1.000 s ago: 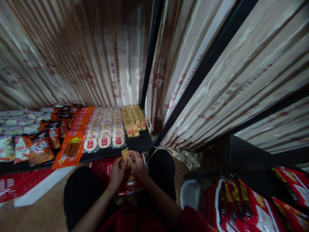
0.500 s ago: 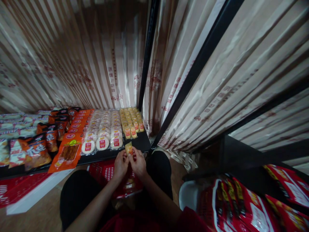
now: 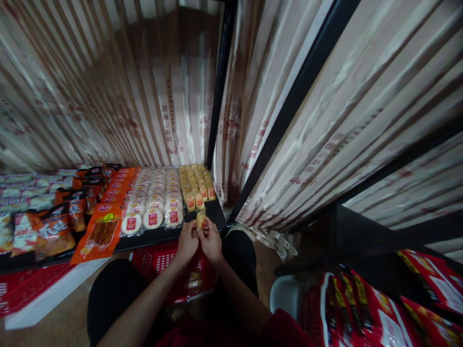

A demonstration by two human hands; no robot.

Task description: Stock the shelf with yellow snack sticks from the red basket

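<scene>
A small yellow wrapped snack packet (image 3: pixel 201 220) stands upright between my fingertips, just in front of the shelf edge. My right hand (image 3: pixel 211 243) pinches it from the right and below. The fingers of my left hand (image 3: pixel 188 244) are closed against its left side. Beyond my hands, rows of matching yellow snack packets (image 3: pixel 197 185) lie on the black shelf (image 3: pixel 214 212). To their left are rows of round white crackers (image 3: pixel 154 218) in clear wrappers. A red plastic basket (image 3: pixel 144 260) sits below my hands between my knees, with some yellow packets (image 3: pixel 194 280) inside.
Orange flat snack packs (image 3: pixel 103 231) and black-and-orange bags (image 3: pixel 52 231) fill the shelf's left part. Pleated curtains (image 3: pixel 152 120) and black posts (image 3: pixel 219 91) rise behind. At the lower right are red snack bags (image 3: pixel 376 303) and a pale stool-like object (image 3: pixel 284 294).
Both hands have shifted slightly right with the yellow packet. The packet has turned from tilted with its printed face showing to nearly upright. The view has tipped slightly.
</scene>
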